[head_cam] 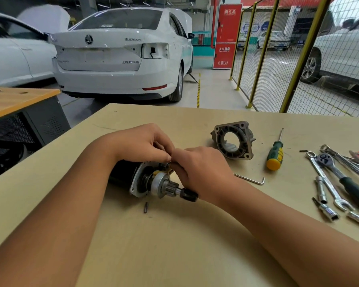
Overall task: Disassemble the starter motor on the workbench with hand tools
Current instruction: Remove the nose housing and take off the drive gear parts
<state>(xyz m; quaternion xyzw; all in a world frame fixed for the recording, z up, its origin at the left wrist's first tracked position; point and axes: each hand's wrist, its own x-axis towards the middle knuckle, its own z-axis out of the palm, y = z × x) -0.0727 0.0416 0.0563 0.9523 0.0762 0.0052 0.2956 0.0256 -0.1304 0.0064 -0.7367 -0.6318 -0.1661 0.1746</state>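
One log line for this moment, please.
stage: front housing off | both hands working at starter motor top, grip unclear | screwdriver idle

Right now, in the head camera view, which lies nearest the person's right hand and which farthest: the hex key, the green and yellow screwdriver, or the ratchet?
From the right hand:
1. Hex key, just to its right on the bench.
2. Screwdriver, farther right and a little back.
3. Ratchet, farthest, among the tools at the right edge.

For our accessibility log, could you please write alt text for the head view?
Both hands, left hand and right hand, work with curled fingers on a starter motor lying on a workbench; its removed housing, a screwdriver and wrenches lie to the right.
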